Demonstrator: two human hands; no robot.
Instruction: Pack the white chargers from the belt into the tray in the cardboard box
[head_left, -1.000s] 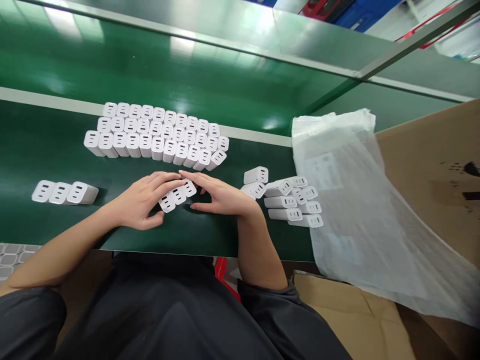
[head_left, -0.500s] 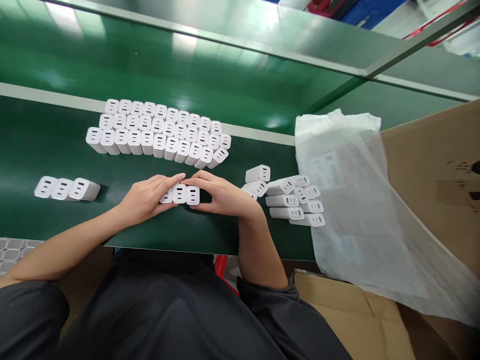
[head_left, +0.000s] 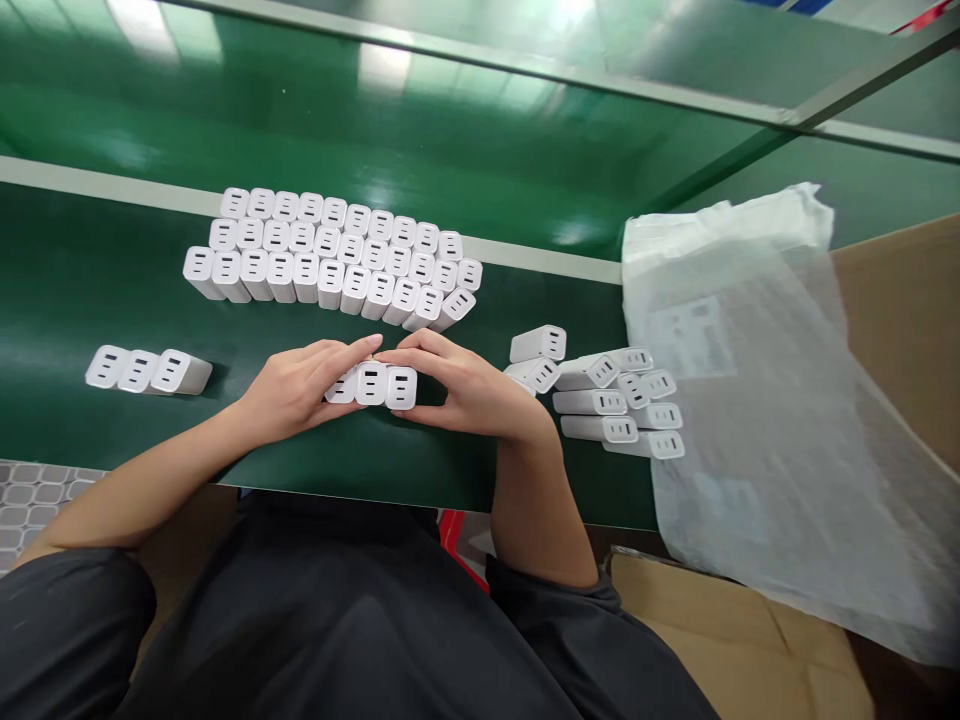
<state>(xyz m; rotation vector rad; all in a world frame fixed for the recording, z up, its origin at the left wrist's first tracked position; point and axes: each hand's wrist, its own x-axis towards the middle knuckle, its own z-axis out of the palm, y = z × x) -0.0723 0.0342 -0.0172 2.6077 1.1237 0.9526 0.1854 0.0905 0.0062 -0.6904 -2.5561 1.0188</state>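
The left hand (head_left: 304, 388) and right hand (head_left: 469, 388) hold three white slotted blocks (head_left: 371, 384) between thumbs and fingers. The leftmost of these is partly covered by left-hand fingers; whether the row touches the tabletop (head_left: 360, 460) cannot be determined. Right of the right hand, a block pile (head_left: 590, 402) overlaps itself, obscuring some units. Farther right, a carton (head_left: 900, 310) is cut off, partly covered by translucent sheeting (head_left: 765, 440).
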